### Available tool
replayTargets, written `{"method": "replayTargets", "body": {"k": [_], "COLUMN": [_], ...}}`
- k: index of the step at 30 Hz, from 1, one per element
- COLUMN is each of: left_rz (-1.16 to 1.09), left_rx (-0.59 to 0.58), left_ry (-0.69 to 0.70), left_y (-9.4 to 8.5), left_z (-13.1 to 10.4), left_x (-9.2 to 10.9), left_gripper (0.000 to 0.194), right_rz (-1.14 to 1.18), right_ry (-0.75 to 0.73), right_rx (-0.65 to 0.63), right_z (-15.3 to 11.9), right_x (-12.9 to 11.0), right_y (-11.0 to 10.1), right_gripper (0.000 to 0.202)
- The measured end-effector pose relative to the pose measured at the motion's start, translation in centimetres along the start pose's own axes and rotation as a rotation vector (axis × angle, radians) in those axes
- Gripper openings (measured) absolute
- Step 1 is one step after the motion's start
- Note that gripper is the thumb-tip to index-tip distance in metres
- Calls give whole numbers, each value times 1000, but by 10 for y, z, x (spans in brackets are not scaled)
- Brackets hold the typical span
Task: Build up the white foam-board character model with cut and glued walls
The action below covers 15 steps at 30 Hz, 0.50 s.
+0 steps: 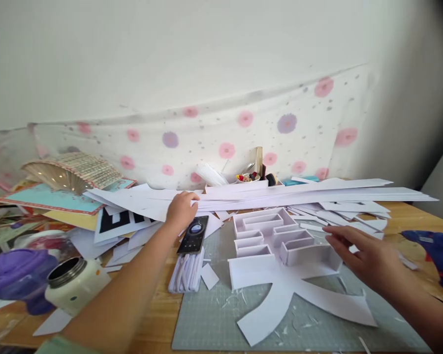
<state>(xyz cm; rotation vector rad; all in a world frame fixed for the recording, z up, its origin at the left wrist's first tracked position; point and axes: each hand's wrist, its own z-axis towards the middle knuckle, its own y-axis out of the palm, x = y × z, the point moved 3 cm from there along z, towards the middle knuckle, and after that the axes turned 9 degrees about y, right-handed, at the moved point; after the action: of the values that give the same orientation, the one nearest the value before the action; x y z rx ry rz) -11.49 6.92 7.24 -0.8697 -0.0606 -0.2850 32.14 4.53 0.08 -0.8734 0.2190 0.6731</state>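
Note:
My left hand (182,210) rests at the white strips (239,197) behind a dark phone (194,235); its fingers are curled, and what lies under them is hidden. To the right, my right hand (349,243) pinches the end of a small white strip (312,227). Between the hands, a white character-shaped piece (280,273) with raised walls lies on the grey-green cutting mat (206,324). Its upper part has upright walls, while two curved legs at the front are flat. The phone leans on a bundle of folded white strips (186,273).
A blue glue gun (433,250) lies at the right edge. On the left are a purple-lidded container (18,275), an open cream bottle (76,285), a folding fan (74,172) and piled papers. White scraps lie around the mat.

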Motion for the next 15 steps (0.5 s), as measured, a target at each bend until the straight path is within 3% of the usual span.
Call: {"method": "replayTargets", "body": {"k": [3, 6, 11, 15], "left_rz": [137, 240, 335, 371], "left_rx": [-236, -399, -567, -610], "left_ry": [57, 91, 177, 234], "left_y": [32, 69, 116, 133], "left_z": [23, 44, 67, 69], "left_x": [-8, -7, 11, 22], "left_gripper": [20, 32, 35, 33], "right_rz": [-14, -26, -92, -107], "right_ry": [-74, -225, -371, -427], "right_rx": [26, 24, 39, 87], "right_z": [1, 4, 6, 3], "right_x": [0, -2, 1, 5], "right_y": [1, 3, 7, 6], "right_gripper": [27, 21, 19, 20]}}
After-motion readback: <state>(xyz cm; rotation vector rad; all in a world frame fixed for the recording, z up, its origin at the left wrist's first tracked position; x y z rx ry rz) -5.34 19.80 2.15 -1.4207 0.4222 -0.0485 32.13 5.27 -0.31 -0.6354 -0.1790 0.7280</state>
